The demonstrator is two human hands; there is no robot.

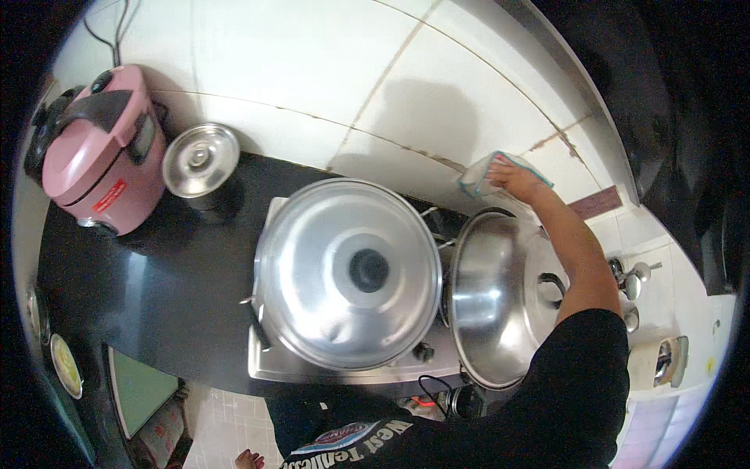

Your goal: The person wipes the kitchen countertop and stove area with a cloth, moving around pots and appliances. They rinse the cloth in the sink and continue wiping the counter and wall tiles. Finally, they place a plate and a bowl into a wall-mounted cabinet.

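My right hand presses a white cloth with a blue-green edge against the white wall tiles, above and behind the stove. Beneath that forearm is a large stainless steel pot with a domed lid and a black handle. To its left, a wide aluminium lid with a dark round knob covers a vessel on the gas stove. My left hand hangs low at the bottom edge, away from the counter. Only part of it shows, so its grip is unclear.
A pink rice cooker and a small lidded steel pot stand at the back left of the black counter. A bowl with yellowish contents sits far left. Spoons and ladles hang at the right.
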